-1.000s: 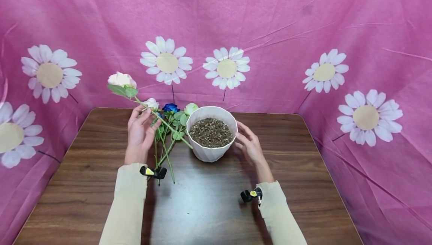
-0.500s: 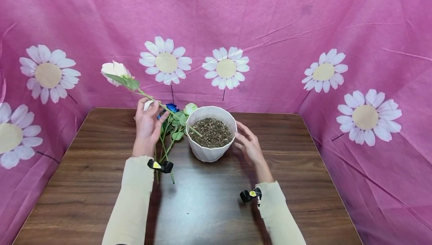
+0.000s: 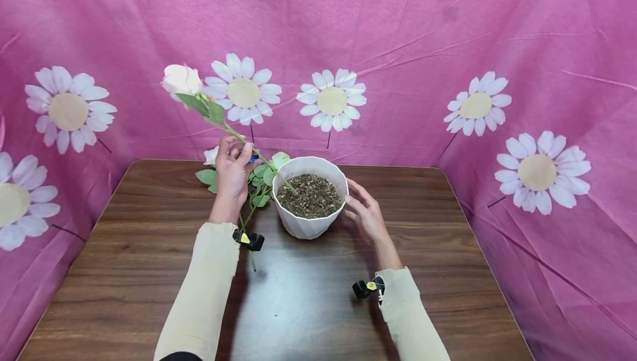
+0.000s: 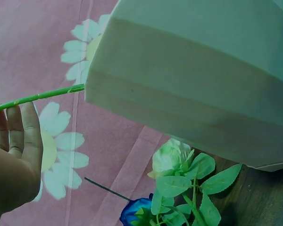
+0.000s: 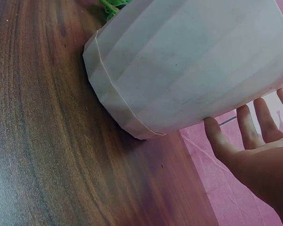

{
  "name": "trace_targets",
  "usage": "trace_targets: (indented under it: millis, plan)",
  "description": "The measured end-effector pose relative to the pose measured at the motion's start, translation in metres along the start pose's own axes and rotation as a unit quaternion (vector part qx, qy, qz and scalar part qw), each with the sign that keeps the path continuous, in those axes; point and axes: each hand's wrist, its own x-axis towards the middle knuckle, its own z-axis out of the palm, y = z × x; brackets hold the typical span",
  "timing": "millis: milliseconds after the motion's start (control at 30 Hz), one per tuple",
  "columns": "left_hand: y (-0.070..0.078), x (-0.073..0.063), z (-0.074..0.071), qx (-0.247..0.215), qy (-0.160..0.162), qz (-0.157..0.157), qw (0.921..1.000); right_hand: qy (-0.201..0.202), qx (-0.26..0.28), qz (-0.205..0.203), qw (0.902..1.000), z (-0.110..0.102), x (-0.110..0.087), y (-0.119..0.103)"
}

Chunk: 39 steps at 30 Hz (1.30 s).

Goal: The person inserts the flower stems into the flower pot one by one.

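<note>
My left hand (image 3: 231, 178) pinches the green stem (image 4: 42, 95) of a white rose (image 3: 182, 80) between thumb and fingers. The rose leans, bloom up to the left, and its lower stem reaches over the rim of a white faceted flowerpot (image 3: 307, 228). The stem's end meets the dark soil (image 3: 311, 198) inside; how deep it goes cannot be told. On the pot's right side my right hand (image 3: 367, 217) rests its fingertips, fingers spread and only slightly bent. The right wrist view shows those fingers (image 5: 247, 127) against the pot wall.
Left of the pot lie more flowers: a pale green rose (image 4: 170, 157), a blue rose (image 4: 137, 212) and a white one (image 3: 211, 155), their stems crossing on the brown wooden table (image 3: 438, 250). A pink cloth (image 3: 398, 29) with printed daisies hangs behind.
My left hand has moved right and up with the white rose. The stem end has passed from outside the pot to inside, over the soil. The right hand stays by the pot.
</note>
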Motion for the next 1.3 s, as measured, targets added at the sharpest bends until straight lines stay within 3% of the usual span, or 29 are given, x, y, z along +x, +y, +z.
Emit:
trace_targets:
  millis: [233,533,900,1100,1300]
  plan:
    - [-0.005,0.002,0.012,0.026,-0.022,0.023,0.9992,-0.001,-0.002,0.001,1.0,-0.001,0.001,0.001]
    - [-0.013,0.004,0.024,0.098,-0.051,0.039,0.9931,-0.002,-0.002,0.007,1.0,-0.002,0.001,0.001]
    - [-0.025,0.002,0.037,0.177,-0.122,0.003,0.9766,-0.001,-0.009,0.009,0.9999,-0.001,0.001,-0.001]
    - [-0.027,0.003,0.041,0.165,-0.131,-0.023,0.9774,0.0,-0.01,0.01,0.9999,-0.001,0.001,0.001]
    - [-0.031,0.001,0.049,0.171,-0.132,-0.024,0.9761,0.002,-0.009,0.01,0.9999,-0.001,0.001,0.001]
